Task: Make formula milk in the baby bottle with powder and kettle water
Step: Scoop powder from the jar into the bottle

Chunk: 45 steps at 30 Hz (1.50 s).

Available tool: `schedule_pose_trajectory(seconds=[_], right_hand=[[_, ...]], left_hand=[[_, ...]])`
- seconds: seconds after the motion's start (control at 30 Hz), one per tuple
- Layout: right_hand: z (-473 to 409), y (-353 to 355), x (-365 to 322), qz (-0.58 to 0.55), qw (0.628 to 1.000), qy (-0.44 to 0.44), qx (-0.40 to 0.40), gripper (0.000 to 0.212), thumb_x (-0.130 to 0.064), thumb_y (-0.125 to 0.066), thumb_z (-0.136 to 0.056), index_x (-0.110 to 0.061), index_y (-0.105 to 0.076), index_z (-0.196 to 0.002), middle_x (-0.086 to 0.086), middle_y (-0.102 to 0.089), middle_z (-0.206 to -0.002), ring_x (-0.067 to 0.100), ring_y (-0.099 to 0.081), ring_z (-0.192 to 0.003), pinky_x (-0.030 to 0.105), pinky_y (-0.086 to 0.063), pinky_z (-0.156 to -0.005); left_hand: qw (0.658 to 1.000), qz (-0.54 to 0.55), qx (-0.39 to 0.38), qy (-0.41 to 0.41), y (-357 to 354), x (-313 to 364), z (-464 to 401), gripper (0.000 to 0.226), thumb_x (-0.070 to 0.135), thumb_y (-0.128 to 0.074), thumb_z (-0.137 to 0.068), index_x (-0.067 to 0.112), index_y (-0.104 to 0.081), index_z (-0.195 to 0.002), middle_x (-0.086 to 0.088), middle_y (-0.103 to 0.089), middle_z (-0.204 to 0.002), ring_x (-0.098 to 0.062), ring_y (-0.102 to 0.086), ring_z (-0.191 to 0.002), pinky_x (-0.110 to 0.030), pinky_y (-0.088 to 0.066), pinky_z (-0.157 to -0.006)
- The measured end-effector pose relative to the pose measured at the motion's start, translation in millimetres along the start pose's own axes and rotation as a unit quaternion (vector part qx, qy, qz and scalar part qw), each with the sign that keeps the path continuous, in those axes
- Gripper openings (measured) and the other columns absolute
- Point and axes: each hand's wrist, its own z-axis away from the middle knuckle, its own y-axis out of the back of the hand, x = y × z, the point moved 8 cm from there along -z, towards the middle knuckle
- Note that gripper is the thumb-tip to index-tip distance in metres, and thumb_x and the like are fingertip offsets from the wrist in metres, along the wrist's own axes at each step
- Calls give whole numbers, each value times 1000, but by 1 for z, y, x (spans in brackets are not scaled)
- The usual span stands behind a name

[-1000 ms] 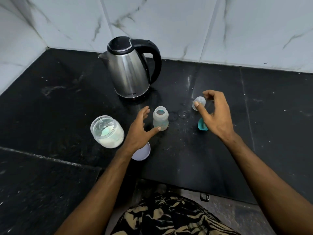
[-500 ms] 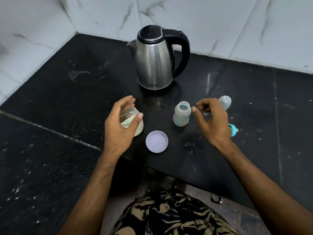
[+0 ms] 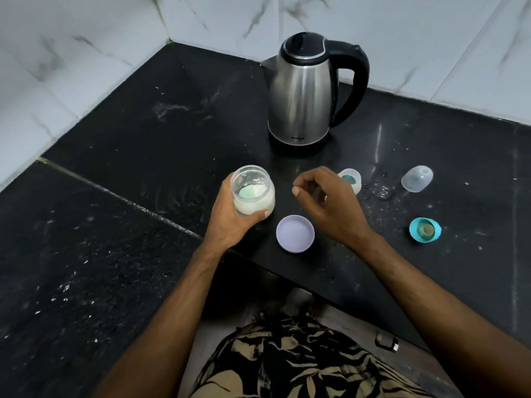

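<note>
My left hand [image 3: 230, 219] grips an open clear jar [image 3: 253, 191] holding white powder and a green scoop, lifted slightly over the black counter. My right hand [image 3: 327, 205] hovers just right of the jar, fingers curled, holding nothing that I can see. Behind it stands the small open baby bottle [image 3: 352, 179], partly hidden by my fingers. The steel kettle [image 3: 304, 90] with a black handle stands at the back, lid closed. The jar's lilac lid [image 3: 295, 233] lies upside down between my wrists.
A clear bottle cap [image 3: 417, 178] lies to the right, with water drops beside it. The teal ring with its teat [image 3: 425, 229] lies on its side further right. White tiled walls [image 3: 86, 53] close the corner. The counter edge [image 3: 316, 288] runs near my lap.
My left hand closed round the powder jar and raised it. My right hand let go of the clear cap, left it on the counter and moved left toward the jar.
</note>
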Motion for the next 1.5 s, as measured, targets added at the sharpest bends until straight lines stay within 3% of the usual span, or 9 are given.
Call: schedule_pose_trajectory(seconds=[0.17, 0.3, 0.43, 0.6, 0.77, 0.93, 1.03, 1.2, 1.5], right_hand=[[-22, -30, -29, 22, 993, 38, -111, 10, -16, -63, -93, -13, -68, -101, -2, -66, -96, 14, -60, -79, 29, -50, -73], [-23, -74, -36, 215, 931, 31, -292, 24, -32, -41, -100, -22, -62, -109, -3, -63, -108, 21, -59, -90, 37, -45, -74], [-18, -98, -34, 337, 852, 9, -401, 27, -32, -35, -102, -16, -58, -103, 1, -54, -95, 25, -50, -79, 35, -36, -71], [-23, -106, -23, 317, 822, -92, -464, 36, -33, -31, -100, -14, -53, -80, -3, -57, -66, 17, -66, -42, 29, -42, -56], [-26, -105, -20, 283, 847, -129, -432, 33, -29, -39, -98, -11, -48, -71, 0, -55, -44, 13, -60, -37, 27, -41, -54], [-32, -96, -31, 287, 888, -85, -350, 13, -19, -52, -96, -11, -59, -90, 7, -63, -94, 22, -58, -68, 30, -45, -68], [-34, -94, -41, 324, 893, -30, -310, 26, -16, -58, -95, -17, -66, -120, 4, -65, -117, 26, -65, -97, 33, -47, -71], [-40, -89, -53, 335, 914, -5, -227, 23, -16, -59, -93, -20, -63, -116, 0, -64, -109, 25, -63, -91, 32, -32, -64], [-40, -95, -50, 316, 915, -2, -252, 26, -24, -58, -98, -25, -67, -122, 1, -69, -113, 24, -67, -96, 30, -39, -67]], left_hand=[[999, 7, 5, -34, -4, 0, 10, 95, 28, -92, -66, 21, -38, -144, 7, -49, -143, -13, -49, -133, -41, -44, -108], [999, 25, 19, -30, -5, -2, 18, 92, 30, -90, -69, 25, -38, -144, 10, -51, -142, -14, -50, -132, -44, -46, -106], [999, 47, 13, -1, -7, -7, 21, 96, 36, -89, -68, 27, -34, -147, 9, -51, -143, -12, -51, -132, -43, -46, -107], [999, 36, 15, -1, -6, -8, 22, 100, 36, -89, -66, 30, -33, -148, 17, -47, -145, -2, -46, -134, -35, -44, -110], [999, 38, 11, -1, -8, -10, 20, 100, 35, -89, -66, 30, -31, -148, 16, -46, -146, -2, -45, -135, -37, -43, -110], [999, 51, 7, -3, -10, -17, 16, 97, 31, -89, -68, 23, -35, -148, 6, -50, -145, -14, -49, -134, -43, -45, -109], [998, 57, 16, -3, -11, -21, 15, 95, 30, -89, -69, 24, -35, -147, 4, -51, -144, -18, -50, -134, -45, -45, -108], [998, 63, 30, -6, -10, -26, 14, 93, 24, -91, -69, 24, -38, -145, 0, -54, -141, -22, -53, -131, -48, -47, -105], [998, 58, 24, 2, -13, -28, 11, 90, 34, -90, -69, 21, -40, -143, -2, -58, -135, -25, -57, -126, -49, -50, -102]])
